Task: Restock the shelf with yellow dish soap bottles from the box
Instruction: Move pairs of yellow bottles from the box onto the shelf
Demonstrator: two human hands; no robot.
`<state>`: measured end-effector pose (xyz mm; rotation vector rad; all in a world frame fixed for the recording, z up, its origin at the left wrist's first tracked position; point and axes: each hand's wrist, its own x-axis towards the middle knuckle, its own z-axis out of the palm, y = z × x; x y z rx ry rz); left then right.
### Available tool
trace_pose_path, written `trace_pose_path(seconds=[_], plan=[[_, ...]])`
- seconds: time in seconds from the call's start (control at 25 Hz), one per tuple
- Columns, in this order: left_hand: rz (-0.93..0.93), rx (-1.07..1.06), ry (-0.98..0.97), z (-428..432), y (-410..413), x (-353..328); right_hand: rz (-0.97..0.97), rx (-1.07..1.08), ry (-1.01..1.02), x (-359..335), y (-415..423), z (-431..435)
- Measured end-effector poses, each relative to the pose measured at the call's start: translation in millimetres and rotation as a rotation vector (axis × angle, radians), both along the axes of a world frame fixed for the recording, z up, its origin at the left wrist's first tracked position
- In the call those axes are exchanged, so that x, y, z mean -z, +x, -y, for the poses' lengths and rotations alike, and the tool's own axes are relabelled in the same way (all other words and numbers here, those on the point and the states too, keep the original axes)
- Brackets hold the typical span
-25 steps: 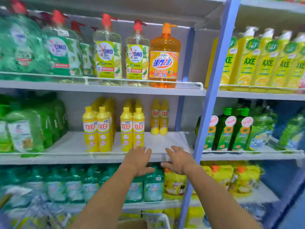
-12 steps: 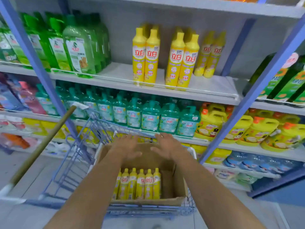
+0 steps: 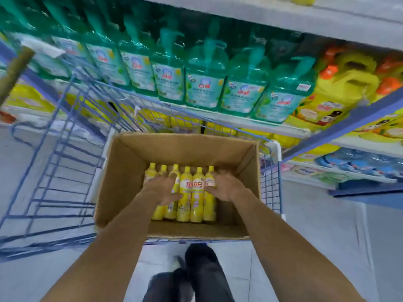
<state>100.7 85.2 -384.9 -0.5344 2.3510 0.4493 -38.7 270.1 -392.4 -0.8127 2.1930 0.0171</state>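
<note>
Several yellow dish soap bottles (image 3: 191,192) lie side by side in an open cardboard box (image 3: 174,149). The box sits in a blue wire cart (image 3: 65,153). Both my hands are down inside the box. My left hand (image 3: 162,189) rests on the leftmost bottles, with its fingers laid along them and its thumb spread across a bottle. My right hand (image 3: 227,186) rests on the rightmost bottle with its thumb on the label. No bottle is lifted. The shelf that holds the yellow bottles is above the view.
Green pump bottles (image 3: 205,83) fill the shelf just beyond the cart, with yellow jugs (image 3: 340,88) to their right. A blue shelf upright (image 3: 340,127) slants at the right. A wooden handle (image 3: 15,70) leans at the far left. My legs (image 3: 196,277) stand behind the cart.
My view has tipped down from the shelf to the box. Both hands have dropped from the shelf edge into the box and now touch the bottles.
</note>
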Motion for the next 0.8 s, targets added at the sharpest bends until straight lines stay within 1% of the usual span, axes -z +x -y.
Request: trace_pose_path(seconds=[0.2,0.36,0.44,0.64,0.8], plan=[[-0.006,0.015,0.090,11.7,-46.6,82.6,0.051,0.088,0.013,74.0,-27.6,7.2],[-0.084,0.006,0.145,21.6,-83.2,154.1,0.037,0.164,0.007,140.5,-49.0,15.6],[-0.093,-0.012,0.145,22.7,-93.2,183.5,0.020,0.206,0.008,169.2,-55.1,17.8],[-0.103,-0.069,0.213,24.0,-100.4,239.9,0.000,0.334,-0.019,211.8,-59.7,27.9],[-0.193,-0.230,0.227,17.7,-101.6,258.8,-0.031,0.496,-0.073,236.9,-54.4,29.7]])
